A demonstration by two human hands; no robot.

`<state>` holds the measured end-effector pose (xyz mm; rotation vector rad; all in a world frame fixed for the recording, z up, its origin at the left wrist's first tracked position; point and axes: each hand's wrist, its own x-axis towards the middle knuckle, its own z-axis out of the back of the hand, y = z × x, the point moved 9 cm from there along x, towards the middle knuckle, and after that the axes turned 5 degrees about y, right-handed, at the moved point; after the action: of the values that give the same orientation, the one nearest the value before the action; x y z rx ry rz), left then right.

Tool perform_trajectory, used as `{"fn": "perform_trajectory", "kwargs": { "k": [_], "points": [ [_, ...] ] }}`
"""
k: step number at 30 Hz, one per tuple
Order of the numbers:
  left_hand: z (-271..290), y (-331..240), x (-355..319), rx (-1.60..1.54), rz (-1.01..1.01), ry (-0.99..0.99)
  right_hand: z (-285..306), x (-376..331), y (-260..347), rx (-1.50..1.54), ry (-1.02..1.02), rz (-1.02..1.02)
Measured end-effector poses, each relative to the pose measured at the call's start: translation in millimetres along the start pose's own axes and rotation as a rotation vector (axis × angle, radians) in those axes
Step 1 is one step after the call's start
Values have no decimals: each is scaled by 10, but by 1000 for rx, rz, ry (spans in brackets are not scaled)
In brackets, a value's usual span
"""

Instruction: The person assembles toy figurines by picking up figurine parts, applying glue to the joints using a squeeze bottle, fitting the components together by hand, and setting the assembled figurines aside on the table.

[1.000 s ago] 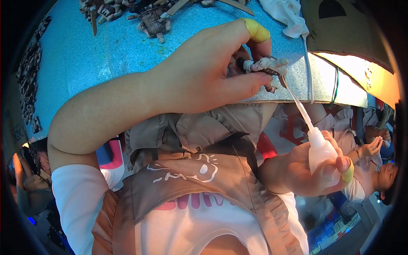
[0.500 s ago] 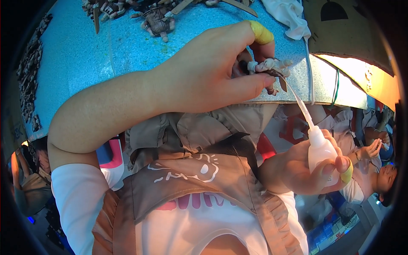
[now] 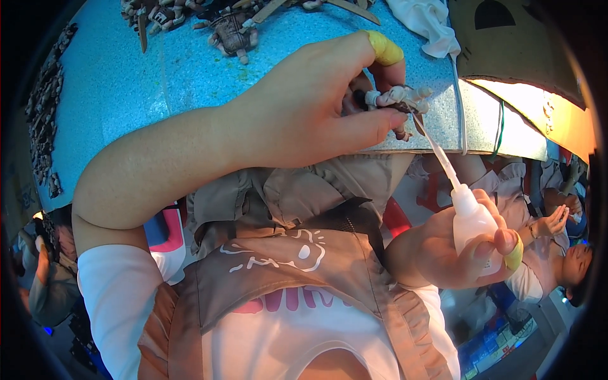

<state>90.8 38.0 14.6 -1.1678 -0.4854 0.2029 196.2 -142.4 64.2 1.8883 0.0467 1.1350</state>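
Left hand [image 3: 310, 107], upper centre of the frame — fingers closed on a small grey figurine [image 3: 399, 98], held at the near edge of the blue bench [image 3: 126, 82]. Right hand [image 3: 443, 253], lower right — fingers wrapped around a white squeeze bottle [image 3: 472, 221], its long thin nozzle reaching up to the figurine. More grey parts [image 3: 231, 31] lie at the bench's top.

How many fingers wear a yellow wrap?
2: one on the left hand, on the yellow-wrapped fingertip above the small figure; one on the right hand, beside the squeeze bottle. Others may be hidden.
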Motion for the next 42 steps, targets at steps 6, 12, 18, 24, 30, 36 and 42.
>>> {"fn": "perform_trajectory", "kwargs": {
  "k": [6, 12, 18, 24, 30, 36, 42],
  "points": [
    [3, -28, -6, 28, -47, -18, -126, 45, -12, 1, 89, 33],
    [-10, -22, -3, 20, -18, 2, -133, 15, 16, -81, -62, 85],
    [-19, -16, -10, 10, -15, 0, -24, -60, 27, -55, -111, 15],
    [-15, 16, -2, -24, -36, -23, -1, 74, -16, 2, 257, 4],
    [-24, 86, -2, -81, 9, -2, 150, 2, -238, -315, -226, -114],
    [-98, 83, -17, -93, 48, 80, 123, -12, -913, 108, -108, -616],
    [-128, 145, -56, -225, 107, 89, -236, 235, -1046, -443, 339, -395]
  ]
}}
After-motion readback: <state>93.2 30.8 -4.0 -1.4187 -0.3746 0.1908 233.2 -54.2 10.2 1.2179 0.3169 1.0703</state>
